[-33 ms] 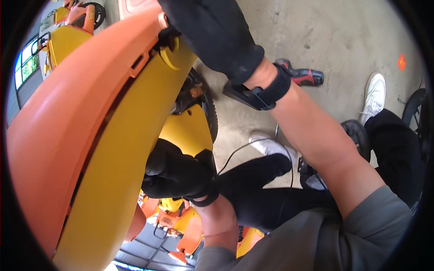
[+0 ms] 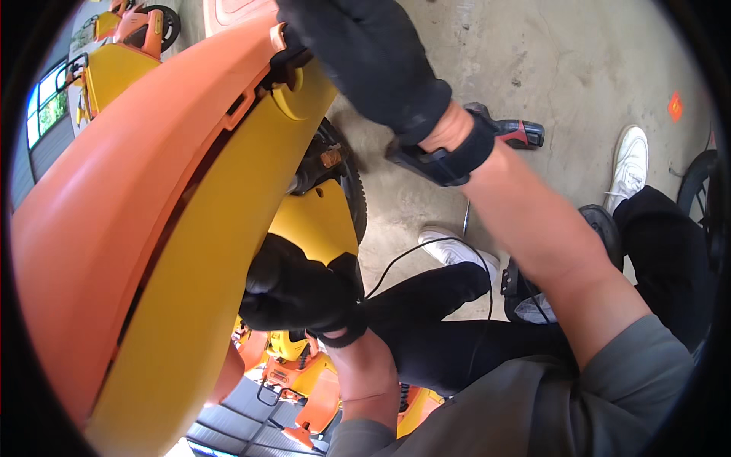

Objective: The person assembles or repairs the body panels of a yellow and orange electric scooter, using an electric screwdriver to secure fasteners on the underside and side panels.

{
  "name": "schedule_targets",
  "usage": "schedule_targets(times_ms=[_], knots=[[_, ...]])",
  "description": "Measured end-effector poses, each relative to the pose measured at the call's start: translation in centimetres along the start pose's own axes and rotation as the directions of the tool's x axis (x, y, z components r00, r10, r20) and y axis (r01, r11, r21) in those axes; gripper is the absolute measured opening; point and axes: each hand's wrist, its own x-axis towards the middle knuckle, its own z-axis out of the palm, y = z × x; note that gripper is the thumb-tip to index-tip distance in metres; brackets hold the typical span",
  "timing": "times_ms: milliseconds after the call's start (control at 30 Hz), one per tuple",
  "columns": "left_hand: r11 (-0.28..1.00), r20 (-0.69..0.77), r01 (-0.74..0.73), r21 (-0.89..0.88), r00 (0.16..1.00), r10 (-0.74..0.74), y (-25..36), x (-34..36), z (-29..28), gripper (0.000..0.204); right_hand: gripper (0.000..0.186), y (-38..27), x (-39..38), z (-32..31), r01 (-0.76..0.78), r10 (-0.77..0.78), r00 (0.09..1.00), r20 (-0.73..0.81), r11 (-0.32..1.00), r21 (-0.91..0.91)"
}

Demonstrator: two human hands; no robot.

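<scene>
A long orange cover (image 2: 114, 167) runs beside a curved yellow body panel (image 2: 190, 251) of what looks like a scooter or electric bike. A dark gap separates them along most of their length. My right hand (image 2: 365, 61), in a black glove, reaches over their far end by a notch and a tab; its fingers are hidden at the upper edge. Nearer me, my left hand (image 2: 301, 289), gloved in black too, is closed against the yellow panel's right edge. Its fingers are curled and the tips are partly out of sight.
A red and black cordless power tool (image 2: 521, 133) lies on the concrete floor (image 2: 563, 61) beyond my right wrist. A black cable (image 2: 415, 245) loops over my legs. Part of a tyre (image 2: 354, 190) shows under the panels. More orange and yellow vehicles (image 2: 126, 68) stand around.
My right hand and wrist have shifted slightly right and down. The far ends of the orange cover and yellow panel sit slightly further right. My left hand has barely moved.
</scene>
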Motion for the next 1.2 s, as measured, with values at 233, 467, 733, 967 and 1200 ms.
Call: schedule_targets(times_ms=[233, 467, 733, 967, 1200], knots=[[0.943, 0.068, -0.208, 0.261, 0.978, 0.197, -1.0, 0.6, -1.2, 0.047, 0.064, 1.2, -2.1, -6.7, 0.209, -0.029, 0.908, 0.419, 0.897, -0.39], [0.987, 0.168, -0.117, 0.109, 0.981, 0.098, -2.0, -0.4, 0.0, 0.016, 0.109, 5.1, -4.1, -6.7, 0.314, -0.051, 0.911, 0.409, 0.728, -0.61], [0.989, 0.392, 0.13, 0.065, 0.909, -0.145, -4.2, 0.3, 3.1, 0.019, 0.107, 5.9, -4.0, -5.8, 0.345, -0.12, 0.916, 0.383, 0.725, -0.597], [0.996, 0.331, 0.026, 0.091, 0.942, -0.054, -4.2, -0.2, 3.8, 0.02, 0.109, 5.1, -4.1, -5.2, 0.373, -0.183, 0.91, 0.372, 0.752, -0.543], [0.994, 0.286, 0.04, 0.104, 0.956, -0.069, -4.4, -0.8, 3.9, 0.021, 0.106, 5.8, -3.8, -4.9, 0.413, -0.251, 0.901, 0.354, 0.748, -0.519]])
